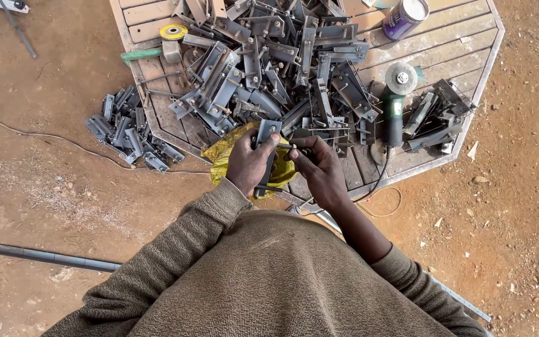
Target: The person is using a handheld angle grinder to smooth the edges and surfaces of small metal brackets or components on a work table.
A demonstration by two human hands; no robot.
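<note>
Many grey metal brackets (269, 68) cover the octagonal wooden table (463, 43) on red dirt ground (51, 187). I see my left hand (249, 163) gripping one flat bracket (265, 140); my right hand (319, 168) pinches a thin pin (286, 146).

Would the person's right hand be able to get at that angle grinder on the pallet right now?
Probably yes, once freed. The angle grinder lies uncovered just beyond the right hand, with nothing between them. But that hand is pinching a thin rod at the metal bracket held by the left hand.

We note a ribbed, olive-brown knit sweater covering torso and both arms. Its sleeves end in ribbed cuffs short of the wrists; left hand (251, 163) and right hand (319, 167) are bare.
</note>
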